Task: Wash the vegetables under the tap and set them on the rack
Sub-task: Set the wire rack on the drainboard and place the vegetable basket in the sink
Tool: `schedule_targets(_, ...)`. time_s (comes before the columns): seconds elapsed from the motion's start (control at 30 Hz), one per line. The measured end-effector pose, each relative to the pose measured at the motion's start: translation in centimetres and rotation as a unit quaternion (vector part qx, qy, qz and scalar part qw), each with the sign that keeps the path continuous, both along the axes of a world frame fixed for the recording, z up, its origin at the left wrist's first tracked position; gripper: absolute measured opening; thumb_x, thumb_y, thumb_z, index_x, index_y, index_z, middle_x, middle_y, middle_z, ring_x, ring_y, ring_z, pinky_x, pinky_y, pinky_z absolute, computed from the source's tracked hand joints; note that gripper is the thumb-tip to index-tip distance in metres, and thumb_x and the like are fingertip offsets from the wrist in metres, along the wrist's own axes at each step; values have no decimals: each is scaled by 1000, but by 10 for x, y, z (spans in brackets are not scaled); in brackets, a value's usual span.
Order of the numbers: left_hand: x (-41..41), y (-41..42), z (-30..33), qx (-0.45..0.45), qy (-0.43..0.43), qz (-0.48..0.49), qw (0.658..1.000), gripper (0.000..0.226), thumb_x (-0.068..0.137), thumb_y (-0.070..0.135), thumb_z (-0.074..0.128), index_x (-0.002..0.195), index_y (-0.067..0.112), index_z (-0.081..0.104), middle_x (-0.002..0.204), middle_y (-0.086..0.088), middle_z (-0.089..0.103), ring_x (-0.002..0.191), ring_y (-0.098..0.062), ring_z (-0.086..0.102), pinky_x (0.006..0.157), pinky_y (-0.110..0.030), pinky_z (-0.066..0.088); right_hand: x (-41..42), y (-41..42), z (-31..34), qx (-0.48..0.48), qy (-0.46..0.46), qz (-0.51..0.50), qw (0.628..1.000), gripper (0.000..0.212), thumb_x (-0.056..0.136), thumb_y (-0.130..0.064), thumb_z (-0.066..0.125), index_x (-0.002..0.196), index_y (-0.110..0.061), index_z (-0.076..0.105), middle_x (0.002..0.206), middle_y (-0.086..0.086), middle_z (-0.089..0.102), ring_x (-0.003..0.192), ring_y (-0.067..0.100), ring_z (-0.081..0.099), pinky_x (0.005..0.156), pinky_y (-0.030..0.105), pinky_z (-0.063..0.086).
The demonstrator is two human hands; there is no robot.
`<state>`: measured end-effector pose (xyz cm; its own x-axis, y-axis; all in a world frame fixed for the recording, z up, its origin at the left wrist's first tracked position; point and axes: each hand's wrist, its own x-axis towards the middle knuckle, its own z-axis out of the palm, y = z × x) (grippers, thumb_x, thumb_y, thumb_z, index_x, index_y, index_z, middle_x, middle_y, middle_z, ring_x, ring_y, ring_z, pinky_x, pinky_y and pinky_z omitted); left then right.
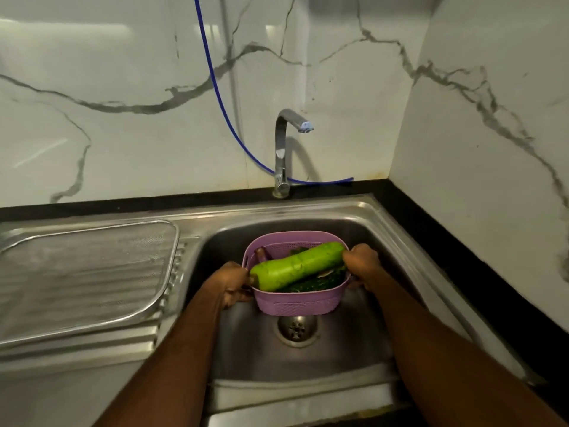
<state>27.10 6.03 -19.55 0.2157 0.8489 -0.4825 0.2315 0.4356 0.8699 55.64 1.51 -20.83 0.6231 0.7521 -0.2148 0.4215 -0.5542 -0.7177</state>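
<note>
We hold basket [297, 300] of vegetables [297, 265] in sink [308, 362], below tap [281, 149]; left grip [235, 283], right grip [360, 261] curled on rim; washing not begun; next, open tap.

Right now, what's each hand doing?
Left hand: fingers curled, gripping the left side of the purple basket.
Right hand: gripping the basket's right side.

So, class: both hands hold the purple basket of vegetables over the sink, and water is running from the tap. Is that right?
One thing is wrong: the head view shows no water coming from the tap. The left hand and right hand do hold the purple basket over the sink.
</note>
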Motion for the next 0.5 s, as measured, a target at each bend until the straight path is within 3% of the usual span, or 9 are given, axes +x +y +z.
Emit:
schedule_targets(0.17,0,-4,-2,21,40,12,999,17,91,-12,54,92,6,55,90,-20,58,84,-32,59,73,-44,54,-10,-10,24,-21,-22,25,999,54,71,-26,62,114,6,70,112,29,71,100,45,72,86,56,61)
schedule_targets(0.23,2,-2,-2,94,125,34,987,20,86,1,67,102,5,57,97,-21,60,81,-29,59,73,-38,48,-21,-16,45,-10,-53,17,998,49,77,-25,68,119,3,69,119,28,69,108,45,69,92,49,59)
schedule_targets(0.3,7,0,6,206,229,93,947,39,81,19,77,114,8,61,109,-15,65,97,-30,63,85,-35,49,-31,-17,63,34,-93,12,995,43,84,-23,69,121,-2,69,125,25,67,116,42,65,96,41,53)
schedule_targets(0.37,16,5,22,296,210,141,921,39,82,25,78,114,9,67,112,-10,70,106,-29,65,95,-36,51,-40,-13,73,75,-106,36,991,37,86,-21,68,121,-9,68,126,19,67,119,38,63,99,37,48)
schedule_targets(0.5,41,31,47,380,114,121,910,11,86,16,75,95,10,73,93,-6,74,88,-25,70,87,-42,57,-53,-8,74,99,-109,95,984,29,85,-17,66,114,-18,70,122,10,69,119,31,61,101,32,45)
